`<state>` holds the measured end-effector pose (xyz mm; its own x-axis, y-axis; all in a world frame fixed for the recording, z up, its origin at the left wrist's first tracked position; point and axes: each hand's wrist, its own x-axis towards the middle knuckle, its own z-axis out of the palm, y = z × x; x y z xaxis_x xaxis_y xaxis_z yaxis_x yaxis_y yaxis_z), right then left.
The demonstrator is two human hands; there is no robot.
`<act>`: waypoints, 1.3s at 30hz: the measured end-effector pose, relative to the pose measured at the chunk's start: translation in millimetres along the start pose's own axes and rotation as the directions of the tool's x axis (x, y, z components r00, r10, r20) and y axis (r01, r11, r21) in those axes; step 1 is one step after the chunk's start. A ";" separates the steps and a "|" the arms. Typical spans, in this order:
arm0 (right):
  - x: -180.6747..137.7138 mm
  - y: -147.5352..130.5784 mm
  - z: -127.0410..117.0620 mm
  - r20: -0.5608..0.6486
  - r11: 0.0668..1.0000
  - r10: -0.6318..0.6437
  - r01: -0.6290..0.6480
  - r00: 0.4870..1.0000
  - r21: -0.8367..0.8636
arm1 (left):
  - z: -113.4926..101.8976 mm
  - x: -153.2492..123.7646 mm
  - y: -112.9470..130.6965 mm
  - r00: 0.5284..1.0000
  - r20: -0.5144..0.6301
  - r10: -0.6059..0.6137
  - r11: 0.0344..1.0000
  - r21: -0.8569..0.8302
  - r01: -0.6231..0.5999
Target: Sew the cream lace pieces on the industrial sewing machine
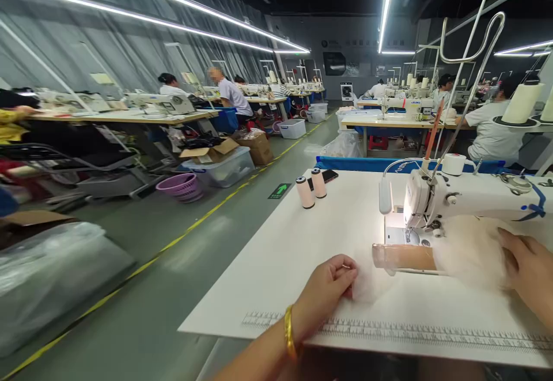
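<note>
A pale, sheer fabric (470, 251) lies bunched beside the arm of a white sewing machine (479, 194). My right hand (529, 266) is closed on the right side of this fabric, its fingertips partly hidden. Left of the needle area, my left hand (334, 280) pinches a thin, see-through edge of similar fabric just above the table. Between the hands, in front of the presser foot (408, 236), sits a brown strip (406, 257) with a clear, shiny wrapping at its left end. The machine's lamp lights the needle plate.
Two thread spools (305, 192) and a dark phone (330, 175) stand at the white table's (268, 277) far left. A printed ruler (389, 332) runs along the front edge. Beyond are an aisle, a purple basket (180, 188), plastic bins and other people at sewing machines.
</note>
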<state>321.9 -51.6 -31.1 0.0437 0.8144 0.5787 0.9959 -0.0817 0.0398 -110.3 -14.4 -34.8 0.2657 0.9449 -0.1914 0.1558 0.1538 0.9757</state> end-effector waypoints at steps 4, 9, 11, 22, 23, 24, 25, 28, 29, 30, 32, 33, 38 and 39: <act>-17.8 -21.0 -16.7 -0.101 0.995 0.010 -0.001 0.995 0.095 | 5.5 -1.8 3.7 1.000 0.009 0.029 0.999 0.035 -0.030; -29.9 -114.1 -29.8 0.343 0.620 -0.188 -0.160 0.920 0.768 | 24.8 -6.3 8.4 0.983 0.082 0.162 0.980 0.106 -0.170; -24.1 -150.7 -27.2 0.518 0.453 -0.255 -0.372 0.816 0.810 | 34.3 -11.7 11.5 0.957 0.152 0.248 0.951 0.151 -0.271; -21.2 -168.6 4.9 0.577 -0.020 -0.100 -0.581 0.811 0.814 | 7.9 -21.2 8.8 0.984 0.112 0.140 0.883 0.435 -0.175; -24.9 -165.5 4.7 0.571 0.006 -0.097 -0.573 0.815 0.820 | 2.3 -20.2 13.7 0.985 0.162 0.055 0.854 0.503 -0.130; -28.4 -163.7 4.0 0.566 0.034 -0.096 -0.566 0.819 0.824 | -1.9 -18.4 19.9 0.982 0.191 -0.003 0.813 0.571 -0.109; -31.3 -163.2 3.0 0.564 0.058 -0.099 -0.561 0.820 0.826 | -4.4 -15.4 26.7 0.983 0.184 -0.008 0.774 0.623 -0.111; -37.2 -168.5 -0.5 0.564 0.100 -0.120 -0.556 0.817 0.825 | 0.6 3.5 43.4 0.977 0.108 0.184 0.733 0.647 -0.209; -38.6 -171.3 -1.1 0.560 0.105 -0.121 -0.550 0.820 0.828 | 5.6 13.2 45.9 0.960 0.138 0.245 0.727 0.629 -0.276; -40.0 -173.5 -1.3 0.553 0.107 -0.119 -0.543 0.825 0.833 | 11.6 24.1 46.6 0.941 0.185 0.284 0.715 0.612 -0.337; -42.8 -174.1 -0.1 0.537 0.110 -0.106 -0.526 0.837 0.843 | 24.0 46.7 44.2 0.912 0.307 0.273 0.702 0.585 -0.407; -44.0 -171.5 1.2 0.531 0.116 -0.105 -0.520 0.841 0.846 | 29.4 57.2 42.2 0.902 0.353 0.250 0.724 0.551 -0.416; -37.3 -134.4 -3.0 0.534 0.391 -0.137 -0.450 0.834 0.803 | 41.9 88.2 36.4 0.811 0.574 0.112 0.875 0.330 -0.354; -32.0 -126.8 -8.3 0.541 0.483 -0.175 -0.407 0.822 0.775 | 42.9 90.2 35.9 0.797 0.597 0.092 0.898 0.296 -0.325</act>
<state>193.6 -72.1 -47.9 -0.0957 0.9950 0.0282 0.5255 0.0745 -0.8475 -40.0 64.0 -21.6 0.7938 0.5950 -0.1261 0.3351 -0.2548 0.9071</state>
